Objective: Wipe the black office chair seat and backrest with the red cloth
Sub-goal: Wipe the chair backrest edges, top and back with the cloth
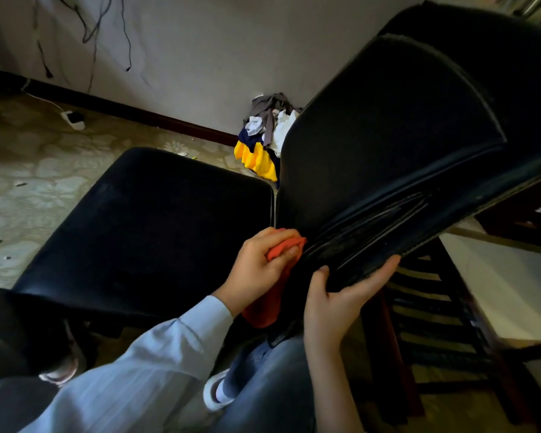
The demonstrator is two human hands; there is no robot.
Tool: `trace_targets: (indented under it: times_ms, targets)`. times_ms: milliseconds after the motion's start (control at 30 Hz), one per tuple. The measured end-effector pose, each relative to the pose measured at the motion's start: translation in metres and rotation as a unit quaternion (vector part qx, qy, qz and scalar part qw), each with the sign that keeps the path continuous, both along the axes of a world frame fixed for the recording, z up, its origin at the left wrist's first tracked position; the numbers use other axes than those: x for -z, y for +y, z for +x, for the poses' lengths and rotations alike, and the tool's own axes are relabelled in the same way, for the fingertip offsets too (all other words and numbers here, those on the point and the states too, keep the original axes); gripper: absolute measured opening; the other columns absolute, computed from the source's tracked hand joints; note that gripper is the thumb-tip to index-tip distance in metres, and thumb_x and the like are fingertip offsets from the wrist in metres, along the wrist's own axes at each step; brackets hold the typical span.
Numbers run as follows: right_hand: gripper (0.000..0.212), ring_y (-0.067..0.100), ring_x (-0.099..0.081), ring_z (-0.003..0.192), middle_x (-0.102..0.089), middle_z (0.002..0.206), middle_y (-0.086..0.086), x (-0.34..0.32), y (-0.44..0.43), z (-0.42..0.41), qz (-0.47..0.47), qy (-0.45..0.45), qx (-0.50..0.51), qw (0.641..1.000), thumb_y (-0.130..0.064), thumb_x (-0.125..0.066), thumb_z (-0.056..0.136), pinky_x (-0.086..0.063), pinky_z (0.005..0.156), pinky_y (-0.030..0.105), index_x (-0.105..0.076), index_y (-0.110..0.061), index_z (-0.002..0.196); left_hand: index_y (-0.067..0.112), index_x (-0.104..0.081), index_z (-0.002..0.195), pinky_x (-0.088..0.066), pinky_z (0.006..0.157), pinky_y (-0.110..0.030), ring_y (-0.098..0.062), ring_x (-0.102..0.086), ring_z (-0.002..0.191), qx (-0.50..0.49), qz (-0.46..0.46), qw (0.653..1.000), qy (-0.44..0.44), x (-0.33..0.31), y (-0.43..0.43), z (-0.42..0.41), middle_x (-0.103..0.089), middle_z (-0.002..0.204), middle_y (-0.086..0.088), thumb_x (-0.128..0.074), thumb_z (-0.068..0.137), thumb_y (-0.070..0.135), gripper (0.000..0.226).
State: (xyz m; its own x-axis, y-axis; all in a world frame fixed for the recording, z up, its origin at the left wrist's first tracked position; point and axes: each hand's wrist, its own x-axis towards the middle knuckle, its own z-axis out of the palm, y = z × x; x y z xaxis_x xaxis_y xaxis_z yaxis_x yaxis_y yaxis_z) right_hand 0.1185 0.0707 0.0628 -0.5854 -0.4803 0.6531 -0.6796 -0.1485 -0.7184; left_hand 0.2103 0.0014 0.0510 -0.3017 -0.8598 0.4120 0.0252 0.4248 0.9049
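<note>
The black office chair fills the middle of the head view, its flat seat (144, 226) on the left and its backrest (388, 145) rising to the right. My left hand (263, 264) grips the bunched red cloth (285, 248) and presses it into the crease where seat meets backrest; a tail of the cloth hangs below my wrist. My right hand (338, 295) holds the lower near edge of the backrest, thumb on the front face and fingers curled behind it.
A heap of clothes (263, 142), yellow, navy, grey and white, lies in the wall corner behind the chair. A white plug and cable (74, 120) lie on the patterned floor at left. Dark slatted furniture (438, 323) stands to the right. My shoe (216, 392) is below the seat.
</note>
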Motion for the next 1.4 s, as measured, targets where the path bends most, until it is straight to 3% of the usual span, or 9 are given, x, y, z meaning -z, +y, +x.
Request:
trace_targets:
  times_ms: [233, 400, 500, 633, 767, 1000, 1200, 1333, 1400]
  targets:
    - [0.092, 0.028, -0.020, 0.143, -0.009, 0.155, 0.020, 0.002, -0.003, 0.003, -0.004, -0.025, 0.010, 1.000, -0.004, -0.056, 0.080, -0.034, 0.110, 0.048, 0.001, -0.034, 0.145, 0.023, -0.066, 0.105, -0.043, 0.086, -0.014, -0.002, -0.057, 0.091, 0.023, 0.056, 0.998, -0.011, 0.027, 0.005, 0.012, -0.059, 0.096, 0.005, -0.058, 0.085, 0.021, 0.021]
    - [0.088, 0.009, -0.012, 0.138, -0.008, 0.151, 0.029, 0.013, 0.005, 0.003, 0.032, 0.011, 0.011, 0.999, 0.004, -0.058, 0.076, -0.021, 0.108, 0.007, -0.007, -0.019, 0.144, 0.030, -0.067, 0.100, -0.046, 0.086, -0.021, -0.006, -0.059, 0.089, 0.003, 0.105, 0.994, -0.044, 0.059, 0.015, 0.019, -0.061, 0.095, 0.001, -0.062, 0.088, 0.014, 0.021]
    - [0.093, 0.001, -0.010, 0.133, -0.008, 0.149, 0.033, 0.019, 0.011, 0.002, 0.057, 0.026, 0.008, 0.998, 0.012, -0.062, 0.076, -0.017, 0.103, -0.001, -0.007, -0.017, 0.145, 0.020, -0.069, 0.106, -0.049, 0.087, -0.031, -0.012, -0.061, 0.090, 0.007, 0.121, 0.983, -0.137, 0.081, 0.019, 0.022, -0.062, 0.095, 0.003, -0.063, 0.087, 0.018, 0.019]
    - [0.095, 0.001, -0.015, 0.131, -0.011, 0.150, 0.028, 0.025, 0.015, 0.002, 0.076, 0.018, -0.001, 0.997, 0.015, -0.064, 0.076, -0.021, 0.099, -0.003, -0.009, -0.026, 0.143, 0.015, -0.066, 0.098, -0.049, 0.083, -0.028, -0.013, -0.061, 0.087, -0.044, 0.220, 0.974, -0.004, 0.079, 0.027, 0.014, -0.065, 0.094, -0.003, -0.060, 0.090, 0.005, 0.014]
    - [0.098, 0.000, -0.016, 0.132, -0.013, 0.152, 0.023, 0.029, 0.018, 0.002, 0.087, -0.007, -0.009, 0.996, 0.012, -0.062, 0.079, -0.021, 0.099, -0.003, -0.006, -0.038, 0.142, 0.015, -0.065, 0.101, -0.046, 0.089, -0.021, -0.006, -0.060, 0.094, -0.079, 0.168, 0.980, 0.076, 0.059, 0.022, 0.004, -0.065, 0.099, -0.001, -0.060, 0.090, 0.008, 0.014]
    - [0.100, -0.001, -0.015, 0.133, -0.010, 0.155, 0.017, 0.036, 0.019, 0.004, 0.081, -0.044, -0.008, 0.996, 0.009, -0.062, 0.080, -0.023, 0.099, -0.002, -0.002, -0.044, 0.141, 0.021, -0.063, 0.105, -0.046, 0.089, -0.022, -0.001, -0.060, 0.092, -0.057, 0.159, 0.982, 0.081, 0.060, 0.031, -0.004, -0.063, 0.100, -0.004, -0.058, 0.091, 0.007, 0.020]
    - [0.100, 0.017, -0.019, 0.142, -0.009, 0.156, 0.016, 0.040, 0.014, 0.005, 0.073, -0.043, -0.003, 0.996, 0.005, -0.061, 0.080, -0.028, 0.109, 0.016, 0.002, -0.042, 0.142, 0.019, -0.065, 0.104, -0.047, 0.088, -0.023, -0.008, -0.061, 0.093, -0.041, 0.220, 0.972, 0.078, 0.074, 0.036, -0.001, -0.063, 0.100, -0.005, -0.058, 0.091, 0.007, 0.019]
    - [0.099, 0.006, -0.018, 0.136, -0.010, 0.155, 0.019, 0.037, 0.015, 0.007, 0.076, -0.030, 0.006, 0.997, 0.010, -0.062, 0.079, -0.027, 0.107, 0.012, -0.004, -0.040, 0.142, 0.026, -0.064, 0.100, -0.047, 0.092, -0.031, -0.009, -0.059, 0.093, -0.039, 0.248, 0.967, -0.037, 0.092, 0.047, 0.003, -0.063, 0.100, 0.002, -0.060, 0.090, 0.009, 0.019]
    - [0.099, 0.015, -0.023, 0.138, -0.015, 0.153, 0.023, 0.038, 0.018, 0.004, 0.073, -0.017, 0.005, 0.997, 0.012, -0.062, 0.078, -0.028, 0.106, 0.010, -0.005, -0.036, 0.143, 0.029, -0.064, 0.095, -0.048, 0.092, -0.035, -0.005, -0.058, 0.093, -0.003, 0.242, 0.966, -0.095, 0.096, 0.054, 0.004, -0.062, 0.100, 0.006, -0.061, 0.090, 0.015, 0.016]
